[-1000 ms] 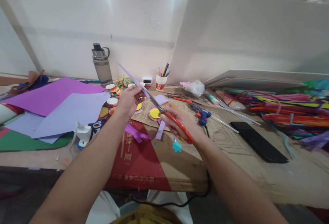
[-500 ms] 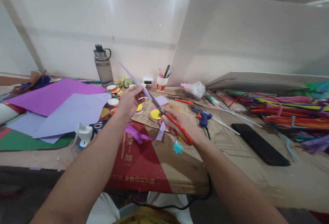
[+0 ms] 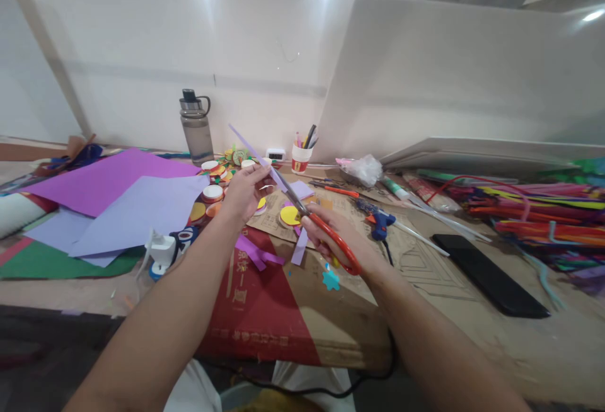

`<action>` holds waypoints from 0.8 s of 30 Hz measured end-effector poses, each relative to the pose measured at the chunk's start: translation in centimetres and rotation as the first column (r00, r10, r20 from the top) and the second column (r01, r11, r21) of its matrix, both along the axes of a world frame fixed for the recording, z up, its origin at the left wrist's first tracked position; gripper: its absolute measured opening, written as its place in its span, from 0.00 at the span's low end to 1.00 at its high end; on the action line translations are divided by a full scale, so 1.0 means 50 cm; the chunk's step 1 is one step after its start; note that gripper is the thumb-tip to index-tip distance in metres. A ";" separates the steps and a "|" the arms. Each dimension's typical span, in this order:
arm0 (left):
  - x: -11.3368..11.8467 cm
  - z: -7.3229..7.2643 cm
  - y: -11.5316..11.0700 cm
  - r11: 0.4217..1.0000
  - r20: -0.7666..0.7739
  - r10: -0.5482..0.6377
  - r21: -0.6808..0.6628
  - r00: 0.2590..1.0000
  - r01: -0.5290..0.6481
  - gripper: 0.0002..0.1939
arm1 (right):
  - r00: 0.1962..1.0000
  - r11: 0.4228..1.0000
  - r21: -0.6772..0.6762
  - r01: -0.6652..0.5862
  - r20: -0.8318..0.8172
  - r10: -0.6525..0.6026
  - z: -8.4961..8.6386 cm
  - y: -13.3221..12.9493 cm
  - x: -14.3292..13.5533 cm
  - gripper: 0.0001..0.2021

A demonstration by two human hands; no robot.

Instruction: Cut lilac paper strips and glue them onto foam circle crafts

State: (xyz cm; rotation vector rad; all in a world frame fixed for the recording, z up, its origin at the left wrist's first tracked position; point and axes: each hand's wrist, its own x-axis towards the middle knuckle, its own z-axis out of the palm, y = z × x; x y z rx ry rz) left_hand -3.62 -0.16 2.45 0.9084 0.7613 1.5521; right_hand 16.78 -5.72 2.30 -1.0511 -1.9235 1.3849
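While the left grip (image 3: 246, 194) holds lilac paper (image 3: 256, 154) and the right grip (image 3: 341, 230) scissors (image 3: 331, 239), cardboard (image 3: 340, 324) lies before white panels (image 3: 265, 40).

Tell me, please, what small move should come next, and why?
Perhaps snip the lilac strip with the scissors: the left hand holds the strip, and the right hand grips the scissors, which seem to meet the strip's lower end.

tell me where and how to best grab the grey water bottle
Probably by the carry loop, coming from the person's right: the water bottle stands upright, and the loop juts out on that side near its lid, well above the round pieces by its base. Gripping around the body lower down looks more crowded.
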 end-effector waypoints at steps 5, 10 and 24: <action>0.001 0.002 0.000 1.000 0.009 0.009 -0.019 1.000 -0.009 0.10 | 0.999 0.998 -0.056 0.037 -0.019 -0.038 0.008 -0.005 -0.008 0.16; 0.002 0.003 -0.001 0.999 0.018 0.016 -0.033 1.000 -0.015 0.10 | 0.998 0.995 -0.084 0.055 -0.017 -0.057 0.011 -0.006 -0.010 0.15; 0.000 0.003 -0.002 1.000 0.025 0.003 -0.018 1.000 -0.002 0.11 | 0.998 0.996 -0.062 0.067 0.001 -0.067 0.013 -0.012 -0.015 0.18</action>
